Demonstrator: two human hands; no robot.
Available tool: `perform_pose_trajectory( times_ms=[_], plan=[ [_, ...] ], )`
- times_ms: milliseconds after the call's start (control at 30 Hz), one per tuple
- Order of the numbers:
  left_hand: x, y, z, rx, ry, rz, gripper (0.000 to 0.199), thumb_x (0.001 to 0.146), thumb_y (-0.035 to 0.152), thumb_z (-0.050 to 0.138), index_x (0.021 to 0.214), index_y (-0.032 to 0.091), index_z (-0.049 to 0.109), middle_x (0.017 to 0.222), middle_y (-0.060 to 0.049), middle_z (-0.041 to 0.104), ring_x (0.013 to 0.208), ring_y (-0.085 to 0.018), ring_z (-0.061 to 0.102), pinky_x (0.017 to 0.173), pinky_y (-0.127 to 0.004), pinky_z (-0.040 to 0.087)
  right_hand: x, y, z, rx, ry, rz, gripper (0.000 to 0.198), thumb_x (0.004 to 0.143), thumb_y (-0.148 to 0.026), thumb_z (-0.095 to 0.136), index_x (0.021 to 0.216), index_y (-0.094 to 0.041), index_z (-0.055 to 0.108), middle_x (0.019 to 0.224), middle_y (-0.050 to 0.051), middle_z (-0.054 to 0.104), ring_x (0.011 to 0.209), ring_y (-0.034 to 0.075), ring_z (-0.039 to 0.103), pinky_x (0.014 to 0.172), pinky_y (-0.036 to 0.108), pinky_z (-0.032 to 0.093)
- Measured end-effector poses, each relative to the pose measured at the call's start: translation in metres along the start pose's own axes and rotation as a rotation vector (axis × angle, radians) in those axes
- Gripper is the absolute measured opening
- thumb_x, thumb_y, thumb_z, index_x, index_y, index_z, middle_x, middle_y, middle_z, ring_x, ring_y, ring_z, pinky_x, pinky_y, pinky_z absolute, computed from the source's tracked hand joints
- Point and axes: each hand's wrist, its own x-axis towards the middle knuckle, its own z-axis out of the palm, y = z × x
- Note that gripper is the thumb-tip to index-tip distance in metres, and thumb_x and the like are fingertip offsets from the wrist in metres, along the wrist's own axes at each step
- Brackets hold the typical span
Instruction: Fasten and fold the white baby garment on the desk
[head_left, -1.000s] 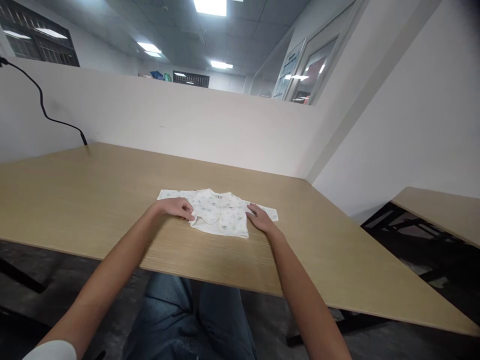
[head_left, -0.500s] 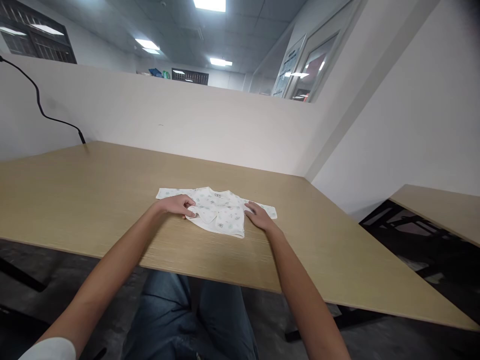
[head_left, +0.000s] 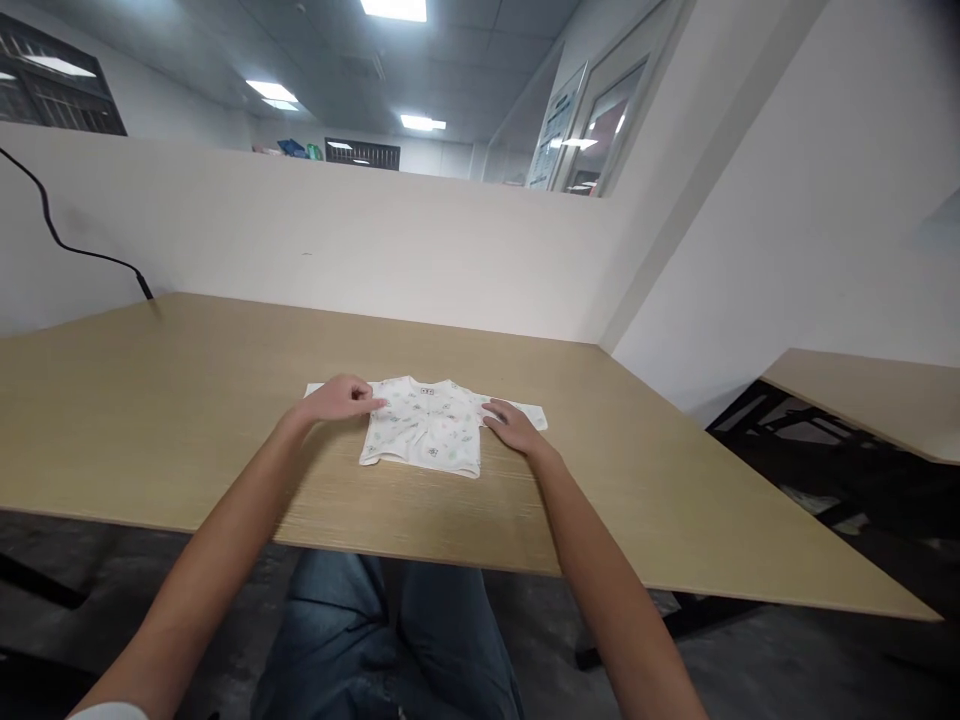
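A small white baby shirt with a scattered print lies spread on the wooden table, its collar facing the far wall. My left hand is over its left side by the sleeve, hiding most of that sleeve. The thumb and forefinger there are apart, fingertips at the shirt's edge, and no cloth shows between them. On the opposite side my right hand rests with fingers stretched out, touching the shirt where the right sleeve joins the body. The lower hem lies nearly flat.
A white partition rises behind the table, and a white wall stands on the right. One black cable hangs down to the far left corner. Another table stands to the right. My legs are under the near edge.
My left hand has let go of the shirt's folded front corner and moved up toward the sleeve. That corner now lies unfolded. The right hand stays at its place on the shirt.
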Motion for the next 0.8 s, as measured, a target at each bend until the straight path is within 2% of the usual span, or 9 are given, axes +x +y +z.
perform_pose_trajectory(
  times_ms=[67, 100, 200, 267, 333, 400, 533, 633, 800],
  plan=[
    [0.010, -0.017, 0.011, 0.120, 0.229, -0.029, 0.044, 0.090, 0.060, 0.055, 0.072, 0.020, 0.063, 0.077, -0.003, 0.067, 0.073, -0.019, 0.060, 0.069, -0.029, 0.044, 0.001, 0.001, 0.000, -0.004, 0.040, -0.027, 0.046, 0.094, -0.038, 0.054, 0.133, -0.017, 0.067, 0.151, 0.014, 0.055, 0.141, 0.028, 0.049, 0.122, 0.044, 0.032],
    [0.014, -0.026, 0.017, 0.159, 0.273, -0.047, 0.042, 0.091, 0.060, 0.053, 0.084, 0.021, 0.068, 0.091, -0.006, 0.071, 0.086, -0.022, 0.063, 0.078, -0.031, 0.047, 0.001, -0.001, 0.000, 0.001, 0.074, -0.046, 0.044, 0.093, -0.036, 0.054, 0.130, -0.017, 0.069, 0.148, 0.015, 0.057, 0.139, 0.028, 0.051, 0.121, 0.045, 0.034],
    [0.021, -0.046, 0.034, 0.249, 0.219, -0.157, 0.049, 0.094, 0.060, 0.046, 0.118, 0.024, 0.069, 0.128, -0.010, 0.067, 0.121, -0.030, 0.059, 0.102, -0.042, 0.046, -0.001, -0.016, -0.002, 0.060, 0.205, -0.149, 0.039, 0.090, -0.036, 0.057, 0.122, -0.019, 0.071, 0.137, 0.014, 0.065, 0.129, 0.028, 0.057, 0.115, 0.046, 0.039],
    [0.023, -0.053, 0.042, 0.314, 0.171, -0.249, 0.053, 0.095, 0.060, 0.043, 0.128, 0.026, 0.065, 0.140, -0.011, 0.060, 0.133, -0.033, 0.051, 0.110, -0.050, 0.040, -0.006, -0.036, -0.002, 0.125, 0.235, -0.237, 0.031, 0.090, -0.039, 0.060, 0.112, -0.021, 0.073, 0.123, 0.011, 0.071, 0.116, 0.027, 0.063, 0.104, 0.043, 0.047],
    [0.023, -0.056, 0.048, 0.359, 0.166, -0.285, 0.053, 0.097, 0.058, 0.040, 0.132, 0.026, 0.063, 0.145, -0.010, 0.056, 0.137, -0.033, 0.047, 0.113, -0.055, 0.035, -0.014, -0.062, 0.002, 0.166, 0.166, -0.311, 0.023, 0.090, -0.042, 0.062, 0.092, -0.021, 0.074, 0.100, 0.007, 0.075, 0.094, 0.023, 0.066, 0.086, 0.036, 0.050],
    [0.024, -0.057, 0.052, 0.377, 0.186, -0.283, 0.052, 0.098, 0.056, 0.039, 0.133, 0.026, 0.062, 0.145, -0.010, 0.055, 0.138, -0.033, 0.045, 0.115, -0.054, 0.034, -0.023, -0.089, 0.009, 0.168, 0.042, -0.379, 0.026, 0.090, -0.041, 0.065, 0.077, -0.020, 0.072, 0.079, 0.004, 0.071, 0.075, 0.019, 0.062, 0.074, 0.032, 0.047],
    [0.026, -0.060, 0.055, 0.378, 0.215, -0.283, 0.051, 0.099, 0.055, 0.039, 0.134, 0.026, 0.063, 0.143, -0.010, 0.056, 0.137, -0.031, 0.045, 0.115, -0.053, 0.033, -0.041, -0.125, 0.030, 0.163, -0.161, -0.535, 0.018, 0.091, -0.036, 0.067, 0.088, -0.021, 0.078, 0.075, 0.002, 0.069, 0.069, 0.015, 0.057, 0.068, 0.029, 0.043],
    [0.028, -0.062, 0.056, 0.373, 0.230, -0.292, 0.049, 0.099, 0.053, 0.039, 0.133, 0.027, 0.064, 0.144, -0.009, 0.056, 0.136, -0.031, 0.045, 0.113, -0.053, 0.033, -0.048, -0.134, 0.035, 0.134, -0.246, -0.547, 0.016, 0.090, -0.034, 0.069, 0.091, -0.022, 0.079, 0.073, 0.001, 0.067, 0.067, 0.014, 0.055, 0.066, 0.028, 0.041],
    [0.029, -0.064, 0.057, 0.335, 0.252, -0.305, 0.048, 0.101, 0.051, 0.035, 0.128, 0.027, 0.066, 0.142, -0.008, 0.059, 0.134, -0.030, 0.047, 0.112, -0.051, 0.033, -0.053, -0.135, 0.022, 0.109, -0.385, -0.458, 0.043, 0.092, -0.038, 0.065, 0.055, -0.018, 0.057, 0.054, -0.003, 0.046, 0.055, 0.010, 0.039, 0.056, 0.027, 0.030]
  ],
)
